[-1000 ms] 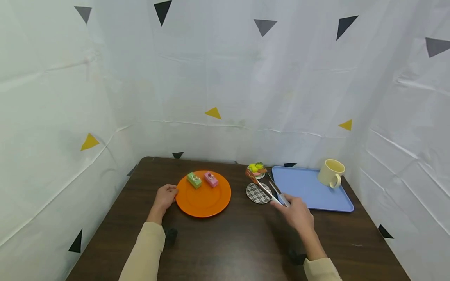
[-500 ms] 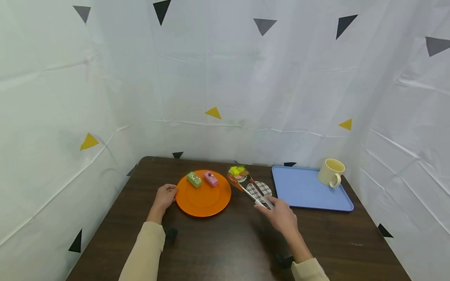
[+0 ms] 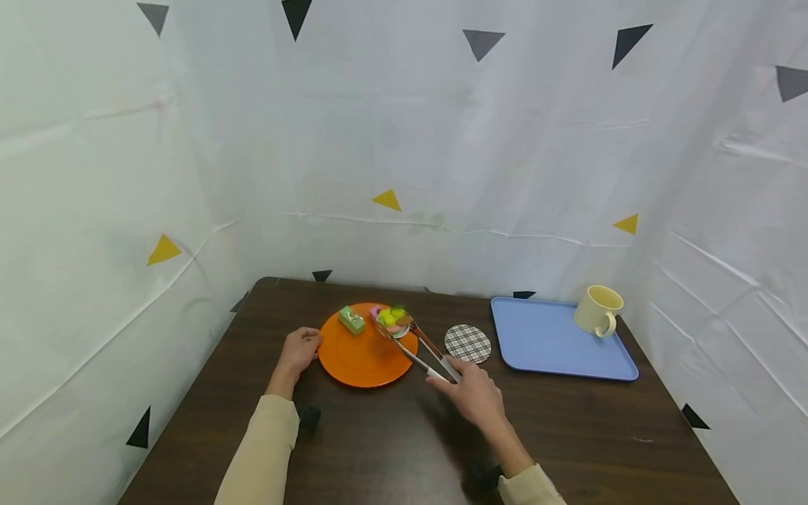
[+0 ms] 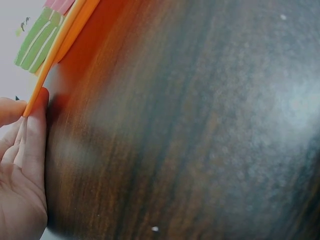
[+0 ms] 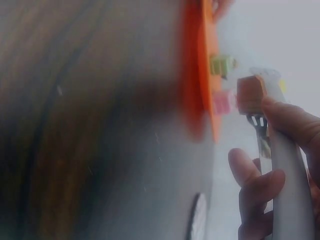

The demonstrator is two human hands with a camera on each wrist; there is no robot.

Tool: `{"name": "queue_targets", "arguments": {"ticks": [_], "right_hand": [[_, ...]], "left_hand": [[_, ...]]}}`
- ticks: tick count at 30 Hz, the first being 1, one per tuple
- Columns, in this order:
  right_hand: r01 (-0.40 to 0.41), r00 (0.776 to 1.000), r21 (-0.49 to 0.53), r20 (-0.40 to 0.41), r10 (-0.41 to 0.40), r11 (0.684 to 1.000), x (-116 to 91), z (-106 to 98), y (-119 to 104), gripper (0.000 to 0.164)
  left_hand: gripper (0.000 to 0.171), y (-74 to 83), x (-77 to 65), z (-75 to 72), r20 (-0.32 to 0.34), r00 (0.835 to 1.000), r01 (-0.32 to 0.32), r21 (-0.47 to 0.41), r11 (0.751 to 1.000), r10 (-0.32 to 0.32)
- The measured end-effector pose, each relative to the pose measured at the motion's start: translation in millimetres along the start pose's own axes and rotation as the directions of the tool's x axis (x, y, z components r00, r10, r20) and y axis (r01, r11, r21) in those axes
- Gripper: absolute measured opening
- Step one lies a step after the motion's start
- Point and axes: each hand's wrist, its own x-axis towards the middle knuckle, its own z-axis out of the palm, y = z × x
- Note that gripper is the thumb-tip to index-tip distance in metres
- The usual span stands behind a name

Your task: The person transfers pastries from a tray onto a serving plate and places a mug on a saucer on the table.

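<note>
My left hand (image 3: pixel 299 351) pinches the left rim of an orange plate (image 3: pixel 362 366); in the left wrist view its thumb (image 4: pixel 11 111) lies on top and the fingers underneath. On the plate sit a green toy cake slice (image 3: pixel 351 320) and a pink toy cake slice (image 3: pixel 374 313), partly hidden. In my right hand (image 3: pixel 475 398) is a pair of tongs (image 3: pixel 430 344) with metal arms and brown tips. Between the tips is a small round toy food with yellow, green and pink topping (image 3: pixel 388 317), above the plate's right side. Whether it touches the plate I cannot tell.
A round checked coaster (image 3: pixel 468 344) lies right of the plate. Farther right is a blue tray (image 3: pixel 543 347) with a yellow mug (image 3: pixel 595 308) at its back right corner. White sheeting (image 3: pixel 505 168) hangs behind and at both sides of the dark table (image 3: pixel 366 449).
The right hand has carried the tongs and the round toy food leftward, from behind the coaster to over the plate. The coaster is now fully uncovered. The left hand stays at the plate rim.
</note>
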Motion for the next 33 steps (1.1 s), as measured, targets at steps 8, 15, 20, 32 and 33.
{"name": "queue_targets", "arguments": {"ticks": [8,15,20,32,33], "right_hand": [[0.005,0.999,-0.011,0.043,-0.005,1.000,-0.4,19.6,-9.1,0.064],[0.018,0.998,-0.017,0.067,-0.017,1.000,0.1,27.0,-17.6,0.062],[0.016,0.997,-0.015,0.075,-0.015,1.000,0.5,29.7,-21.8,0.058],[0.006,0.995,-0.010,0.101,-0.005,1.000,5.4,33.7,-23.3,0.059],[0.006,0.995,-0.006,0.101,-0.005,1.000,6.0,33.6,-23.5,0.059]], "left_hand": [[0.040,1.1,-2.3,-1.2,0.004,1.000,-0.016,0.005,1.000,0.016],[0.040,0.6,-1.8,-2.1,0.004,1.000,-0.009,0.000,1.000,0.009],[0.039,0.7,-2.0,-2.4,0.005,1.000,-0.002,-0.006,1.000,0.002],[0.040,3.2,-3.5,-2.5,0.009,1.000,0.007,-0.003,1.000,-0.007],[0.040,3.8,-4.0,-2.8,0.007,1.000,0.005,-0.003,1.000,-0.005]]}}
